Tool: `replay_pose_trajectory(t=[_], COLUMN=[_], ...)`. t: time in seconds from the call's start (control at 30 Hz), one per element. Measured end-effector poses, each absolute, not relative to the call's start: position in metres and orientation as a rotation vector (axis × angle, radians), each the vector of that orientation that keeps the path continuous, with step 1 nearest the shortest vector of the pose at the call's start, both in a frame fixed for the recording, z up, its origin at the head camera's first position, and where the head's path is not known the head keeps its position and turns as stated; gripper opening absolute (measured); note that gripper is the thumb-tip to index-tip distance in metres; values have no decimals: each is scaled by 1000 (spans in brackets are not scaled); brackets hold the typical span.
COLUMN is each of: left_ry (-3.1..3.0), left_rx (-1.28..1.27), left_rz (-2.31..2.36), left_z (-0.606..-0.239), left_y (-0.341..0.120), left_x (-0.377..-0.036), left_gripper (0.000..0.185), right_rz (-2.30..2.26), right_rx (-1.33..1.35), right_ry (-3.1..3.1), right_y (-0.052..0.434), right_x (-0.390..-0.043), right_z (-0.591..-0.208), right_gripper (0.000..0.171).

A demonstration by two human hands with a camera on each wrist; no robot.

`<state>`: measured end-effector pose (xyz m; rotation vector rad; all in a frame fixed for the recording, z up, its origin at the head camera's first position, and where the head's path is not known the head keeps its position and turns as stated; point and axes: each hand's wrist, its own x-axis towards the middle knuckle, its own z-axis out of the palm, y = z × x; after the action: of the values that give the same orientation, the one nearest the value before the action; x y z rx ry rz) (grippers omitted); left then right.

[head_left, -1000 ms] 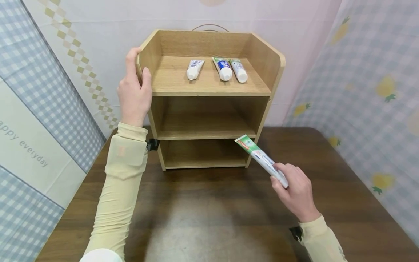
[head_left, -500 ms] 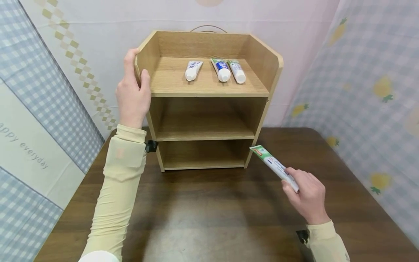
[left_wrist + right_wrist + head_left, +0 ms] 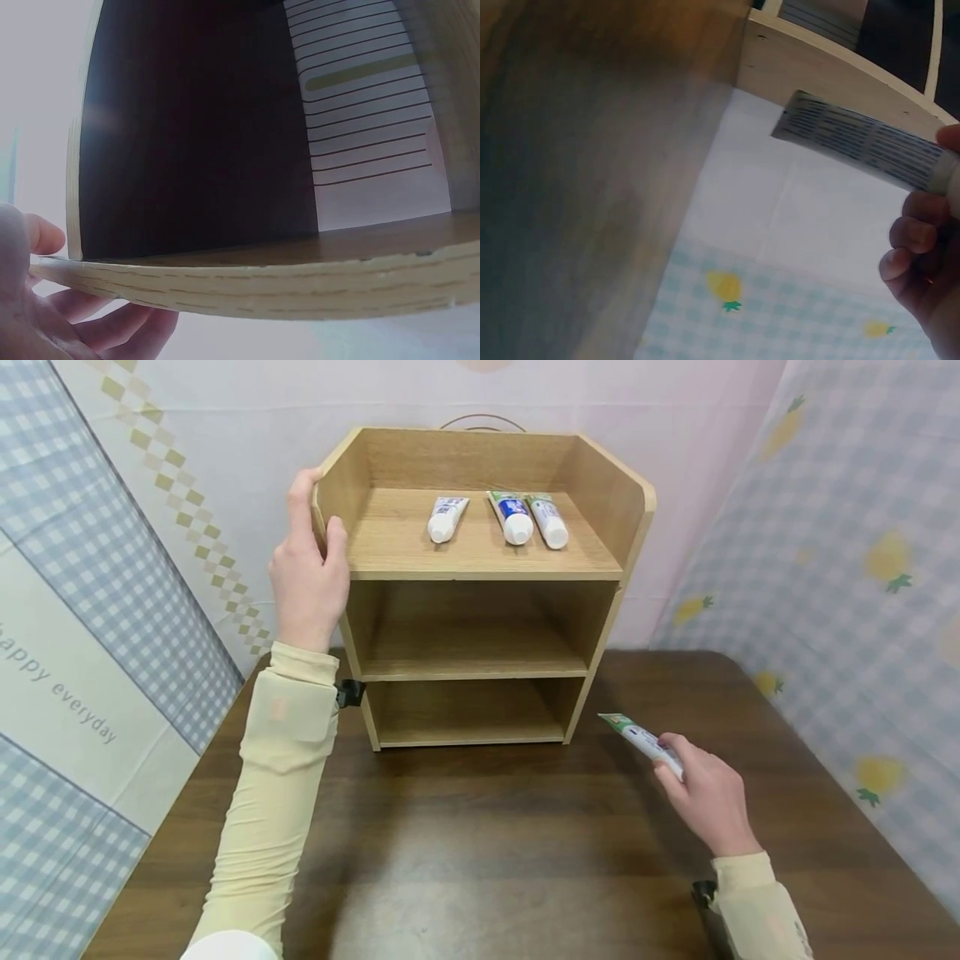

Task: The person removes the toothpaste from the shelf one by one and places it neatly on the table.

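Right hand holding a toothpaste tube; left hand steadying the shelf unit.

Head view: right hand [image 3: 705, 797] is pinching the toothpaste tube [image 3: 640, 740] at its cap end, near the worktop's [image 3: 480, 852] right edge; left hand [image 3: 307, 577] is gripping the shelf unit's [image 3: 480, 568] left wall.
Left wrist view: fingers [image 3: 112, 330] are curling under the panel.
Right wrist view: the tube [image 3: 862, 142] is likely light, soft and dentable, so the stiffer cap end is the better hold.

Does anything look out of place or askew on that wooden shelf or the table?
Nothing looks damaged or spilled. Three toothpaste tubes lie on the top tier of the wooden shelf, one set apart to the left. The left hand grips the shelf's side panel; the right hand holds a fourth tube off to the shelf's right.
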<state>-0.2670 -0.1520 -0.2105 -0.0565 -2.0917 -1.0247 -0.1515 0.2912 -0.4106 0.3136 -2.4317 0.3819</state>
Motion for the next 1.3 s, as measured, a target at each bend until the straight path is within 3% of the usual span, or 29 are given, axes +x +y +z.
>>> replay_pose_trajectory(t=[0.33, 0.73, 1.1, 1.3], left_ry=[-2077, -2073, -2090, -2080], left_rx=[-52, -74, -83, -86], left_rz=[-1023, -1011, -1006, -1005], left_z=[-212, -209, -212, -212], left_y=[-153, -151, -151, -151], left_x=[-266, -266, -266, -267], left_gripper=[45, 46, 46, 45], right_rz=[349, 214, 184, 240], right_rx=[337, 459, 501, 470], right_ry=[-2743, -3120, -3172, -3186], right_y=[295, 288, 283, 280], right_x=[-160, -179, -199, -205], right_z=[-423, -431, -434, -436], right_gripper=[27, 52, 56, 49])
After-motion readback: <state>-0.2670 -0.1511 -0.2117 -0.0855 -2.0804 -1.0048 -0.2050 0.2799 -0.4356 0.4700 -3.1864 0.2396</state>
